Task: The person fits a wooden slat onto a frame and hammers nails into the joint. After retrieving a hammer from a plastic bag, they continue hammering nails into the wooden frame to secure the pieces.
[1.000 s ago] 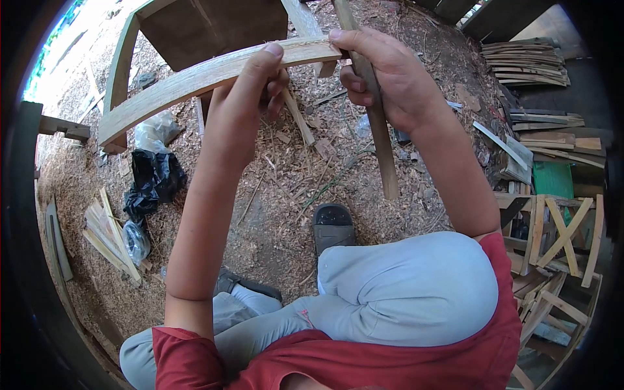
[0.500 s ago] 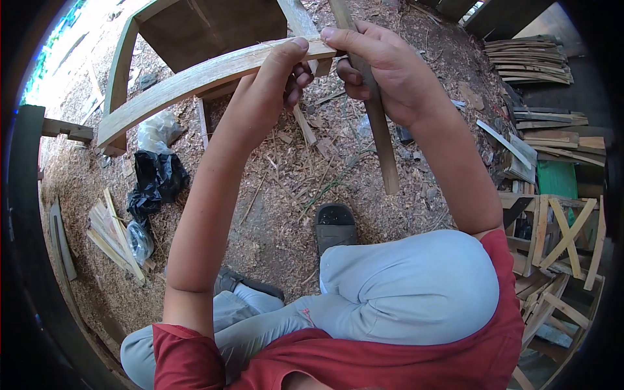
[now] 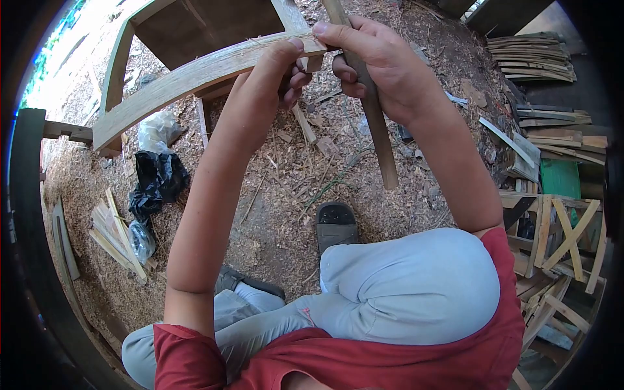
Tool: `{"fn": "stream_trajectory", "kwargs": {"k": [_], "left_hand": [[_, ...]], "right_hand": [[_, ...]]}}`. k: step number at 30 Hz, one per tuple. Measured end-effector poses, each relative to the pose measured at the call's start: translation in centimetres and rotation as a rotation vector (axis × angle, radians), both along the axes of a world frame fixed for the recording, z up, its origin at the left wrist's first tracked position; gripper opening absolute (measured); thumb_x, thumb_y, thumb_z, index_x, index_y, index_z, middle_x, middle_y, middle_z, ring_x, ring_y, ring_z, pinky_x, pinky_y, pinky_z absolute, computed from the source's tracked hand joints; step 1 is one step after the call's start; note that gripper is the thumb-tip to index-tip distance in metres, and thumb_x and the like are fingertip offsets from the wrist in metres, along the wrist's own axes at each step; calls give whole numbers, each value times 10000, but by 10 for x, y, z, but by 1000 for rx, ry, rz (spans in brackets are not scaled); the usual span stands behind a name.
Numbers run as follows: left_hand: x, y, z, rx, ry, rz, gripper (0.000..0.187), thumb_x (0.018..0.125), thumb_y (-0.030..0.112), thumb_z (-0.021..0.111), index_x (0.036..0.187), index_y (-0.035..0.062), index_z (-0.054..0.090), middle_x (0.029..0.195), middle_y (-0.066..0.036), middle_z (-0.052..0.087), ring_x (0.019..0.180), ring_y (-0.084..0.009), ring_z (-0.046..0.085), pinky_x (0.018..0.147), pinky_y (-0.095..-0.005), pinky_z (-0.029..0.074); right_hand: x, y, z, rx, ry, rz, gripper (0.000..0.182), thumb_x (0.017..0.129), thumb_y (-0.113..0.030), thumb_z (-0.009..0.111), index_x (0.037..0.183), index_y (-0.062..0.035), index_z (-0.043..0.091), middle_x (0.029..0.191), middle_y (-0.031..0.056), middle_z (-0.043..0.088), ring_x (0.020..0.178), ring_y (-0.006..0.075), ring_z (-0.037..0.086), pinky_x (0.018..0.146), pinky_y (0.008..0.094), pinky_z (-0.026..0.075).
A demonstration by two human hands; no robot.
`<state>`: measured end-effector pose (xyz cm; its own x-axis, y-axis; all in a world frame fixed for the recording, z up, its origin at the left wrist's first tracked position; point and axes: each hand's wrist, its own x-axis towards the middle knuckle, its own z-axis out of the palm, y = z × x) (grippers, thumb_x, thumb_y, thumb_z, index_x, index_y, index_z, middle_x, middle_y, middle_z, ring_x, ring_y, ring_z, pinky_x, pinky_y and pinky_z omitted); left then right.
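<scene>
A pale, slightly bowed wooden rail [image 3: 188,79] runs across the upper left, with rough fibres along its top edge. My left hand [image 3: 276,71] is closed round the rail near its right end, thumb on top and fingers curled below. My right hand [image 3: 383,65] is closed round a darker wooden strip [image 3: 374,123] that slants from the top edge downward. The right thumb rests on or against the rail's end; the exact contact between rail and strip is hidden by my fingers. Behind the rail stands a wooden frame [image 3: 117,71] with a dark panel [image 3: 208,29].
Wood shavings cover the ground [image 3: 260,208]. A black plastic bag [image 3: 159,182], a clear bag [image 3: 157,132] and loose slats [image 3: 120,237] lie left. Stacked wood strips [image 3: 533,57] and an X-braced wooden frame [image 3: 572,237] stand right. My sandalled foot [image 3: 337,224] is below the strip.
The rail's right end and the dark strip have shifted slightly left and up with my hands. Both hands keep their grip.
</scene>
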<state>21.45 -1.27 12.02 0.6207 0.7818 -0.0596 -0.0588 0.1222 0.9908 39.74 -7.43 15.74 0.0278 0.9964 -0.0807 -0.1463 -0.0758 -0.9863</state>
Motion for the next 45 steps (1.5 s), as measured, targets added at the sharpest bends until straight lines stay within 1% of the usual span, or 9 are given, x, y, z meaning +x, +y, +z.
{"fn": "stream_trajectory", "kwargs": {"k": [4,6,18,21,23,27,32,43,45], "left_hand": [[2,-3,2,-35,27,-25,492,994,525,415,996,74,611,753,19,494,682,-114,445,651,-282,356],[4,-6,4,-46,44,-28,501,991,531,401,1000,75,609,754,20,489,685,-116,444,654,-286,355],[10,-14,4,-91,17,82,532,1002,546,370,1019,72,611,765,18,475,680,-114,403,639,-294,335],[6,-12,7,-151,85,40,601,999,590,354,1027,53,623,749,17,488,663,-106,401,616,-283,327],[7,-13,6,-70,95,-2,680,991,642,332,1051,38,639,744,10,519,655,-97,405,598,-273,321],[7,-13,0,-71,76,26,681,995,637,357,1080,25,643,777,-3,558,668,-90,420,596,-269,325],[17,-23,3,-67,0,216,571,1015,574,438,1058,39,635,801,-3,560,680,-83,434,605,-269,340],[13,-22,3,-132,-80,133,460,1044,498,481,1011,53,588,796,-14,537,673,-84,417,615,-269,351],[13,-22,3,-122,-71,131,442,1048,482,487,1018,51,579,796,-16,535,671,-85,415,615,-272,353]], "right_hand": [[-1,-1,1,-9,-1,5,264,985,-299,693,1083,-73,600,822,-44,559,638,10,524,483,189,392],[-2,-1,1,-23,1,-32,246,952,-297,712,1026,-76,632,810,-50,572,614,14,501,517,206,405],[-3,-2,-3,-15,-4,-24,252,959,-321,698,984,-76,642,736,-46,579,588,25,495,503,220,397],[-2,0,-6,-8,26,-21,248,958,-315,702,963,-74,645,712,-45,577,577,25,498,495,219,391],[-1,0,-7,-7,18,-12,249,958,-314,703,962,-71,646,714,-42,580,576,24,501,493,217,390],[1,-1,-5,8,20,5,261,962,-317,708,965,-62,650,712,-34,590,568,24,501,485,216,386],[1,0,-7,21,26,12,284,974,-326,705,984,-47,650,706,-29,597,557,23,496,480,213,381],[3,2,-11,33,69,47,272,1008,-299,675,1034,-29,648,697,-23,598,536,27,483,470,232,368],[6,3,-12,46,41,77,268,1010,-293,669,1045,-28,649,743,1,649,574,41,547,497,230,418]]}}
